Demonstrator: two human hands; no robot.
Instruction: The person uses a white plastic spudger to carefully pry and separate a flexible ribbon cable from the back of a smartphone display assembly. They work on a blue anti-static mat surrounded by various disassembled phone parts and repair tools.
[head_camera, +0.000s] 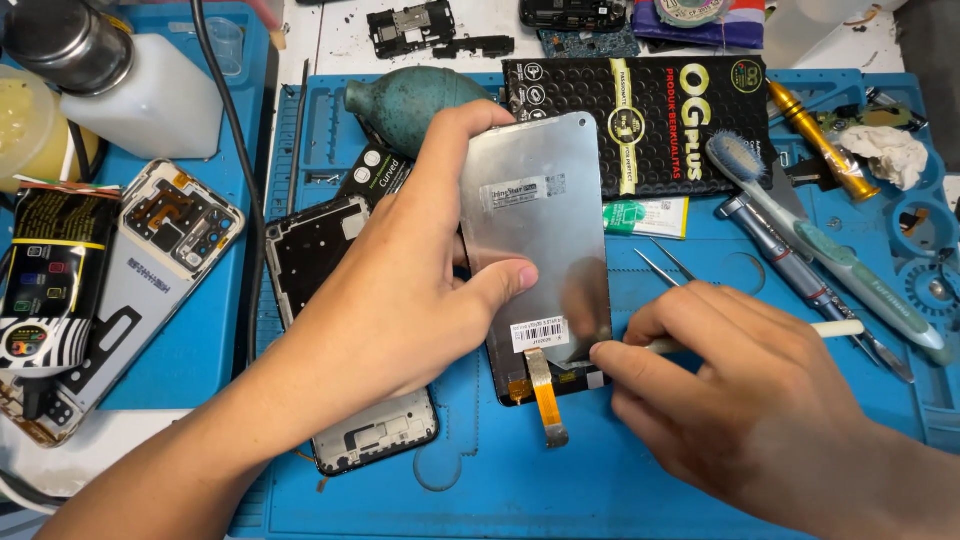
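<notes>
The left hand (400, 290) clamps a phone display panel (540, 250) by its edges, metal back up, tilted above the blue mat (500, 480) on the surface. The right hand (740, 400) pinches a thin white-handled tool (835, 328), its tip at the panel's lower corner near the orange flex cable (545, 395). A steady panel and a light, shallow touch look wise, keeping clear of that cable. A bare phone frame (340, 300) lies beneath the left hand.

A phone repair workshop: blue repair mat (700, 480), tweezers (665, 265), dismantled phone frames (330, 250).
</notes>
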